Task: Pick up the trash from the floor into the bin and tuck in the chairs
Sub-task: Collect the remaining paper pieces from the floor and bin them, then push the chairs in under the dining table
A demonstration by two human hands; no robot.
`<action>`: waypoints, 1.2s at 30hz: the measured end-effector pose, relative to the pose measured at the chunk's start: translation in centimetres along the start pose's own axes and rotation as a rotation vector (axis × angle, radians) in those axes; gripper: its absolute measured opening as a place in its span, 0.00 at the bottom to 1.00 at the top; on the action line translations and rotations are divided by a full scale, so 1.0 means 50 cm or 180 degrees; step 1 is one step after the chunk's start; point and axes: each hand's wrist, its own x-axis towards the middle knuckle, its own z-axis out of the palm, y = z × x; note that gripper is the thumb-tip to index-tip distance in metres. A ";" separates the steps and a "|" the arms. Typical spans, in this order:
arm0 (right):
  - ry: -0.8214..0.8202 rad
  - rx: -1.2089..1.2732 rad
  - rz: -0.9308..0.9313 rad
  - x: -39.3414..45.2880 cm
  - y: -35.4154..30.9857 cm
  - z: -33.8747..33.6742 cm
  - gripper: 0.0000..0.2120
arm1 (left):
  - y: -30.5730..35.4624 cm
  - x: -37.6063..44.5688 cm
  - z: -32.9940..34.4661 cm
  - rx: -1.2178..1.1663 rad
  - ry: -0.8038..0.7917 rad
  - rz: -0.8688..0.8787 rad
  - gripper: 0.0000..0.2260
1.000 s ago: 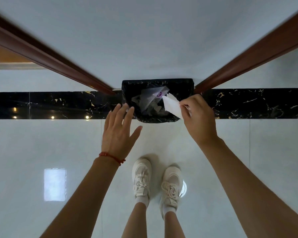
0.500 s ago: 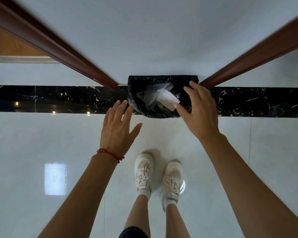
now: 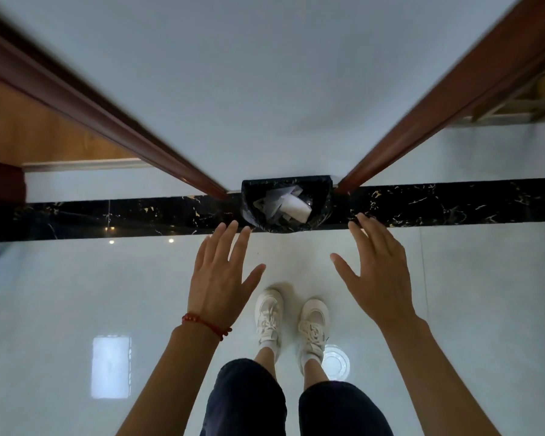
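A bin lined with a black bag stands on the floor against the white wall, straight ahead of me. White paper trash and a clear wrapper lie inside it. My left hand, with a red bead bracelet at the wrist, hovers with straight spread fingers below and left of the bin. Below and right of the bin, my right hand is spread flat too. Neither hand holds anything. No chair is in view.
Dark red-brown door frames flank the wall section behind the bin. A black marble strip crosses the glossy white tile floor. My white shoes stand just before the bin. A round reflection shows beside the right shoe.
My right hand pinched a white paper over the bin, let it drop inside, then drew back and to the right, fingers spread. The view pulled away from the bin.
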 end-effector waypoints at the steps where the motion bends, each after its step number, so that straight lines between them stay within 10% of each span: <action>1: 0.0044 0.0009 0.0011 -0.014 -0.011 -0.025 0.28 | 0.009 -0.010 -0.026 -0.0011 0.0040 0.0015 0.27; 21: 0.1101 -0.0028 0.1789 -0.362 -0.081 -0.344 0.25 | 0.145 -0.067 -0.351 0.0302 -0.0199 0.1725 0.27; 36: 0.1859 -0.0052 0.3306 -0.830 -0.043 -0.442 0.25 | 0.539 -0.288 -0.335 0.0539 -0.0345 0.3387 0.30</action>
